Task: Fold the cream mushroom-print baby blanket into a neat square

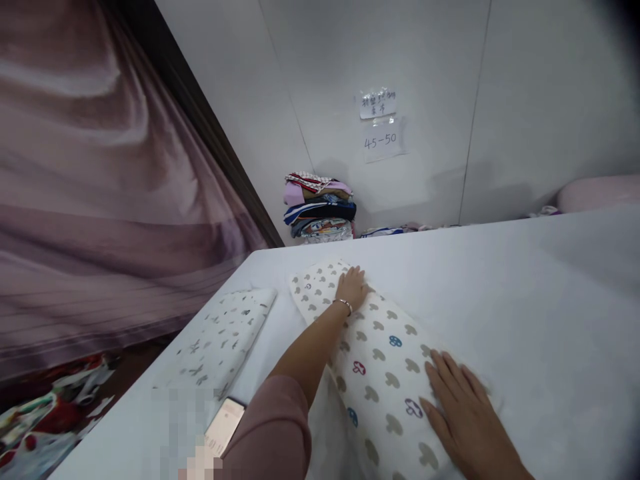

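A white cloth with beige, blue and red mushroom prints (379,353) lies in a long folded strip across the white table. My left hand (352,288), with a bracelet at the wrist, rests palm down on its far part, near the right edge, fingers extended. Lower right, my right hand (457,407) lies spread flat against the cloth's right edge. To the left of the strip sits a folded white cloth with small grey prints (225,337).
A phone (225,425) lies on the table (500,293) near my left sleeve. Stacked folded clothes (320,210) stand beyond the far edge. A pink curtain (100,187) hangs at left, above bagged items (55,413). Paper signs (384,139) are on the wall.
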`<state>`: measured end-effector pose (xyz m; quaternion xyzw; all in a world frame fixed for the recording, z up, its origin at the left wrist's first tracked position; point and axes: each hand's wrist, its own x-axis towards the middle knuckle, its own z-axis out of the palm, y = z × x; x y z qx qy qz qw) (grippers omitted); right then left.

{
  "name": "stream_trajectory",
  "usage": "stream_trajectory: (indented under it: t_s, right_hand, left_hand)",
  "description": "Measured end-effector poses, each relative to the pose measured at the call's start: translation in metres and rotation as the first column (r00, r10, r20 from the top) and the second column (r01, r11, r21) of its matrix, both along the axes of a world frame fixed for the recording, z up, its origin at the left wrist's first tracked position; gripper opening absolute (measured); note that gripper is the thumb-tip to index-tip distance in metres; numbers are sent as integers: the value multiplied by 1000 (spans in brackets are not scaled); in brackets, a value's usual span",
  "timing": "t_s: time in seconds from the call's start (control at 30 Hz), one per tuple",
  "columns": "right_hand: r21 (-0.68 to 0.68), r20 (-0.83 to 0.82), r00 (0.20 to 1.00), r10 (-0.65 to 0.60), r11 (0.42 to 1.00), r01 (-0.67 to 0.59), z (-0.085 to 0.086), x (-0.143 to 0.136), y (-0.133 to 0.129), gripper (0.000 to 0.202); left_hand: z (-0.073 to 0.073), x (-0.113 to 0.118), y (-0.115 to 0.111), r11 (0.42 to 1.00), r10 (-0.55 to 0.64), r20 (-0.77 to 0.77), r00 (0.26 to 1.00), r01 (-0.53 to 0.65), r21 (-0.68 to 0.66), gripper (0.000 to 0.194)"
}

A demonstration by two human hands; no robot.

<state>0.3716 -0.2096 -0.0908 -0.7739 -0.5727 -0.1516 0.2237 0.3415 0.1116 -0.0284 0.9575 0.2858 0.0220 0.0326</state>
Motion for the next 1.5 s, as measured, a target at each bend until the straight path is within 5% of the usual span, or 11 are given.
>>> stream_trajectory:
  t_s: [0.13,0.43,0.67,0.87,1.07,1.23,1.5]
  right_hand:
    - [2,23,1000,5,1000,-5,2,0,0,56]
    - [-13,58,998,12,1000,-11,3,1,-1,57]
    - [1,113,993,19,1000,-19,2,2,-1,60]
    - [43,123,992,42,998,-48,-3,5,-1,72]
    - [107,95,994,46,993,-57,-10,7,2,75]
    - [114,49,998,46,992,-52,-15,8,2,73]
    - [-37,37,999,31,999,-29,-2,4,-2,60]
  left_hand:
    - [-8,-5,14,988,122,-77,990,-128,-85,61]
    - [-1,-7,29,996,85,38,996,-84,-35,46]
    - [1,7,47,999,-29,-76,997,27,-20,41]
    - [-3,12,46,998,40,-53,998,-43,-53,45]
    - [-7,3,59,938,339,-43,940,-341,-60,69]
    - [-12,5,71,934,331,-113,937,-342,-102,74]
    - [3,-12,34,941,285,-150,947,-306,-146,68]
